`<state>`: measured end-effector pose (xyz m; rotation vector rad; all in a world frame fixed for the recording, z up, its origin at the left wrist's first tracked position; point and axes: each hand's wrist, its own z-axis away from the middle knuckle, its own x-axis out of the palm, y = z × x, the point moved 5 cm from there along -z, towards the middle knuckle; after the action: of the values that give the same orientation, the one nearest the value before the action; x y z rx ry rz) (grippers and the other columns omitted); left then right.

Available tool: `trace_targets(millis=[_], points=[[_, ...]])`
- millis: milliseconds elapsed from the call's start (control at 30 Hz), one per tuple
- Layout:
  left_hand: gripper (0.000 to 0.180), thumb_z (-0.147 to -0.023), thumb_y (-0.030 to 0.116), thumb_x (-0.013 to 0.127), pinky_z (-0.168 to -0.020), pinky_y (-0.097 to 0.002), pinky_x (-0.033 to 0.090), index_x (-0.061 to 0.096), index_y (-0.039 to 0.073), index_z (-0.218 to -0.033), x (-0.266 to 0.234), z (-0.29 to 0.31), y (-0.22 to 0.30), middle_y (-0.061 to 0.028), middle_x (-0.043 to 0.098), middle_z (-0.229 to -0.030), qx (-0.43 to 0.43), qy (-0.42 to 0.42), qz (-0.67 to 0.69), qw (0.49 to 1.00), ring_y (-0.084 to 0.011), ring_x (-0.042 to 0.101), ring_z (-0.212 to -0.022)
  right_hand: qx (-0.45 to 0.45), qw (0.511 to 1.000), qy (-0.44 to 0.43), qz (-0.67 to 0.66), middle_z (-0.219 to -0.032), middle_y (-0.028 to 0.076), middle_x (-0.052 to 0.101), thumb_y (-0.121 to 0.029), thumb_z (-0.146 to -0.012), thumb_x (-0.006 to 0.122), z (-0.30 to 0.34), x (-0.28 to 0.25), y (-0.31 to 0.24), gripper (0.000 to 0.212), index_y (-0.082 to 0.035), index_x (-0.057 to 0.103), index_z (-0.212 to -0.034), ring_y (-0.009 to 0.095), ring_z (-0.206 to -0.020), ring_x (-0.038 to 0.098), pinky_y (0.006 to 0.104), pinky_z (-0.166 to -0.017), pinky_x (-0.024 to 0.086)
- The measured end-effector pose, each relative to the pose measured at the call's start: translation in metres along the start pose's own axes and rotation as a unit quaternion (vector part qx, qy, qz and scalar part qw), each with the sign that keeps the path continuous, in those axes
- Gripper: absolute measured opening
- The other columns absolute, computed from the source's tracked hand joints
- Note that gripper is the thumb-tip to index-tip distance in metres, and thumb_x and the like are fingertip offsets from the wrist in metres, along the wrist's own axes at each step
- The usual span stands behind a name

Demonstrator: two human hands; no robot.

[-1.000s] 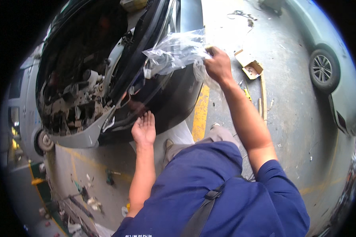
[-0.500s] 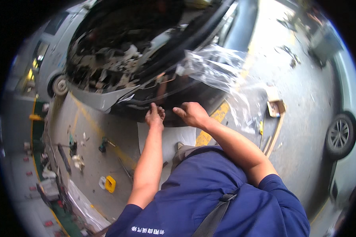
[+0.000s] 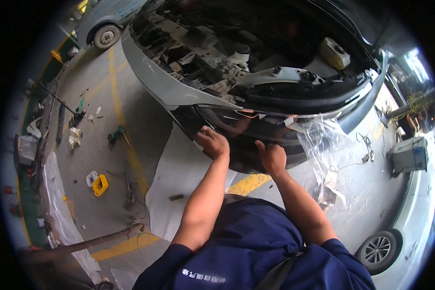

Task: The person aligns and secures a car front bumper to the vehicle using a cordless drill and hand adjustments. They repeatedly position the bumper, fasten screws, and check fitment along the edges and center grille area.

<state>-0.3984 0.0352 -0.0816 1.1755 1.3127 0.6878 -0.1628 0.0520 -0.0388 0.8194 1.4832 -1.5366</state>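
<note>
A car with its hood up stands in front of me, its engine bay (image 3: 241,60) uncovered. Under the glossy dark headlight (image 3: 256,126) runs the black front bumper (image 3: 246,157). At the bumper's left part is my left hand (image 3: 212,142), fingers bent against its edge. My right hand (image 3: 273,157) is a little to the right, its thumb up against the bumper's face and its other fingers mostly hidden behind the hand. Clear plastic film (image 3: 324,137) hangs from the bumper to the right of that hand.
A white sheet (image 3: 171,169) lies on the floor beneath the bumper. Left of it are a cordless drill (image 3: 115,135), a yellow container (image 3: 99,185) and a long rusty bar (image 3: 96,243). A grey bin (image 3: 408,155) and a parked car's wheel (image 3: 379,251) are at the right.
The view has swung so the car's front lies more squarely before me. Both hands, held just off the bumper before, now rest against it, with the left one turned over.
</note>
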Motion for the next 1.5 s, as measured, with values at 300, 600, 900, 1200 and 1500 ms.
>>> trace_targets(millis=[300,600,900,1200,1500], points=[[0.028,-0.106,0.022,0.048,-0.081,-0.0556,0.040,0.053,-0.004,-0.095,0.014,0.003,0.010,-0.0271,0.055,-0.095,0.044,0.093,-0.027,0.994,-0.0466,0.052,-0.092,-0.013,0.999,0.022,0.027,-0.072,0.025,0.068,-0.061,-0.096,0.056,0.002,0.010,0.003,0.063,-0.002,0.075,-0.082,0.044,-0.076,0.070,0.0534,-0.070,0.054],[0.028,-0.103,0.026,0.061,-0.070,-0.0452,0.050,0.060,-0.001,-0.095,-0.005,-0.011,-0.042,-0.0177,0.067,-0.085,-0.005,-0.074,0.149,0.986,-0.0378,0.065,-0.079,-0.162,0.982,-0.099,0.020,-0.081,0.022,0.070,-0.040,-0.099,0.061,-0.004,-0.016,-0.016,0.041,-0.001,0.073,-0.090,0.043,-0.083,0.069,0.0473,-0.076,0.052],[0.041,-0.103,0.026,0.053,-0.096,-0.0545,0.045,0.052,-0.006,-0.128,-0.002,-0.141,0.027,-0.0274,0.059,-0.123,0.149,0.187,0.037,0.970,-0.0471,0.058,-0.109,-0.143,0.988,-0.055,-0.001,-0.108,0.024,0.071,-0.033,-0.100,0.061,0.005,-0.057,-0.044,0.036,-0.002,0.068,-0.118,0.043,-0.106,0.066,0.0462,-0.091,0.051],[0.065,-0.099,0.023,0.060,-0.104,-0.0545,0.042,0.030,-0.008,-0.147,0.006,-0.148,0.014,-0.0335,0.044,-0.139,0.202,-0.040,0.084,0.975,-0.0503,0.048,-0.123,-0.133,0.984,-0.078,-0.092,-0.080,0.026,0.064,-0.033,-0.099,0.063,0.000,0.003,-0.108,0.037,0.002,0.066,-0.086,0.045,-0.079,0.064,0.0479,-0.072,0.050],[0.084,-0.092,0.031,0.072,-0.103,-0.0549,0.043,0.025,-0.008,-0.150,0.000,-0.151,0.015,-0.0331,0.041,-0.138,0.216,-0.076,0.091,0.969,-0.0492,0.044,-0.127,-0.032,0.995,-0.048,-0.087,-0.082,0.024,0.065,-0.028,-0.097,0.063,0.010,0.010,-0.116,0.029,0.000,0.065,-0.090,0.040,-0.078,0.066,0.0428,-0.069,0.050]])
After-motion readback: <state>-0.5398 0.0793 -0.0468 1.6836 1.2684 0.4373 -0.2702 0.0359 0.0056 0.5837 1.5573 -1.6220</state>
